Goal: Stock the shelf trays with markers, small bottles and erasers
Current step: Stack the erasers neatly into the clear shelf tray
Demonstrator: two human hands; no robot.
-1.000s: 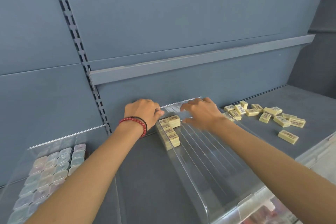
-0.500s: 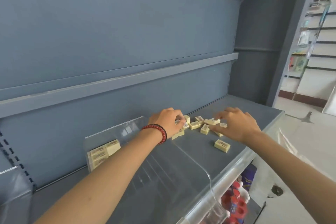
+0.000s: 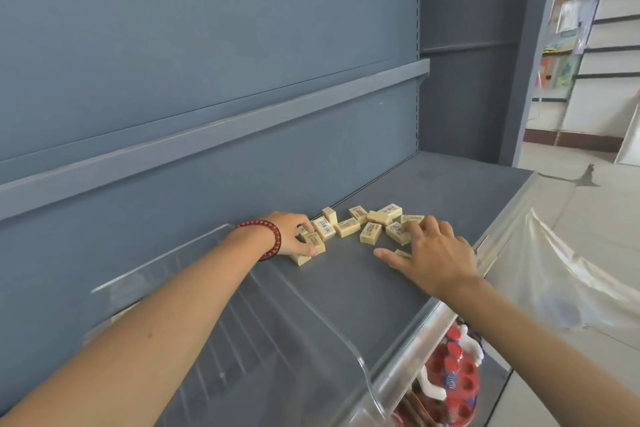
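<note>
The erasers [image 3: 367,226] are lying in a loose scatter on the grey shelf [image 3: 440,184], close to its back wall. They are small cream-yellow blocks, each wearing a printed label with dark lettering and a barcode. Some are lying flat, some are tipping on an edge, and several are touching. We are curling our left hand [image 3: 294,236] round a few of them at the left end of the scatter, thumb and fingers clamped on the blocks, with a red bead bracelet [image 3: 272,239] sitting at the wrist. We are spreading our right hand [image 3: 434,255] over the right end, fingers straight and apart, fingertips touching an eraser. Just left of the scatter, the clear ribbed tray [image 3: 298,340] is sloping toward us under our left forearm. Below the shelf edge a red rack [image 3: 464,386] of capped bottles is showing.
</note>
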